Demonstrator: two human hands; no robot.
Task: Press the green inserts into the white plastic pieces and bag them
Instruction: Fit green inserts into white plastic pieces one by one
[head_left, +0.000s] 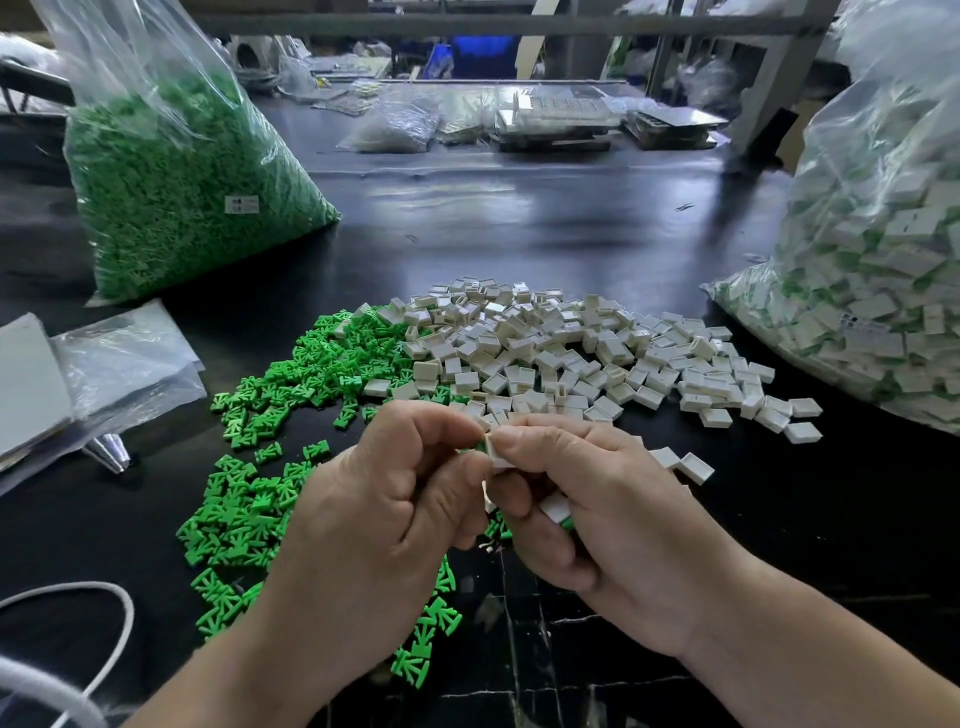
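White piece (491, 450) is pinched between curled fingers (521, 440) of left hand (374, 519) and right hand (613, 519).

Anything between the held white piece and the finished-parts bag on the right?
Nothing visible. The right hand and left hand pinch the white piece; between it and the bag only the loose white pile lies flat. Bag mouth not visible.

Even, cool light on my work, sharp up close
Pale glare streaks the dark tabletop (519, 244) ahead of me and sheens the bag of green inserts (156, 104); shadows are soft, the background is hazy, and the frame's edges bow outward
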